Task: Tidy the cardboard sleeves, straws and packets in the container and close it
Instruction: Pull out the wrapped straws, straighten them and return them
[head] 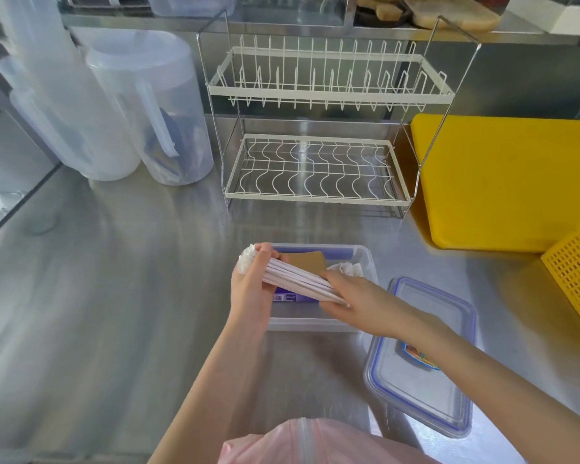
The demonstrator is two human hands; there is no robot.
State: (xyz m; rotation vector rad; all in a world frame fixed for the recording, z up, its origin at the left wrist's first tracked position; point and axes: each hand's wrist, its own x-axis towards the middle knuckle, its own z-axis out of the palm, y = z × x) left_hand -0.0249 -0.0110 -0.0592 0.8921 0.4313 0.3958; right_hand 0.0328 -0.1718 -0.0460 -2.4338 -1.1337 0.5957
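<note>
Both your left hand [250,289] and right hand [355,301] grip the straws [302,279] above the container [365,259] (sleeve and packets inside), lid [422,356] off on the bench [114,296].

Left hand [250,289] and right hand [355,301], both grips closed, forearms converging.

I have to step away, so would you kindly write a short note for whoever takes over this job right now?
Left hand: gripping one end of the bundle of white straws.
Right hand: holding the other end, over the container.
In the container: a brown cardboard sleeve, white packets at the right, a purple packet under the straws.
Lid: off, lying on the steel counter to the right of the container.
Done: sleeve and packets are inside.
Left: lay the straws in, straighten everything, press the lid on.
</note>
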